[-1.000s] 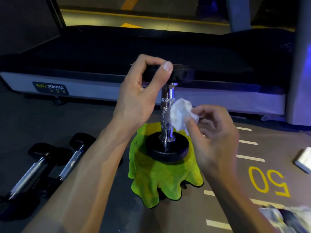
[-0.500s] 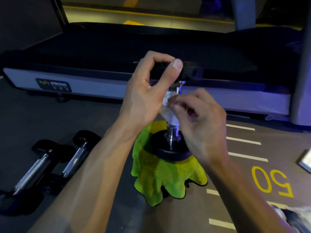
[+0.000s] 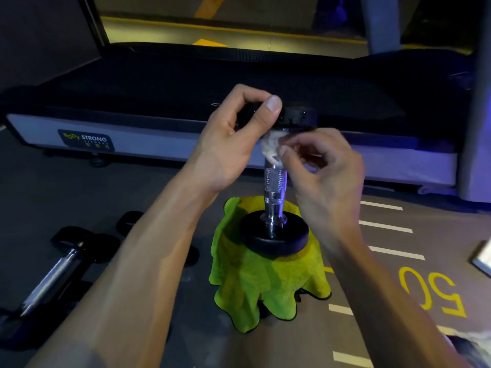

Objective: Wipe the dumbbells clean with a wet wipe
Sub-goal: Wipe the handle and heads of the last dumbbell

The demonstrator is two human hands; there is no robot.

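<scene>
Dim gym w/ grey floor (image 3: 79,195) marked by white lines (image 3: 385,227) & a yellow "50" (image 3: 433,293); black treadmill (image 3: 239,83) across the back, purple light at right.

Three dumbbells (image 3: 275,187), one wet wipe (image 3: 271,150), one green cloth (image 3: 255,282), one treadmill (image 3: 186,83), two hands (image 3: 225,144)

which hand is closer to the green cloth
Right. The right hand, pinching the wipe, hangs just above the cloth; the left hand grips the top plate, higher up.
</scene>
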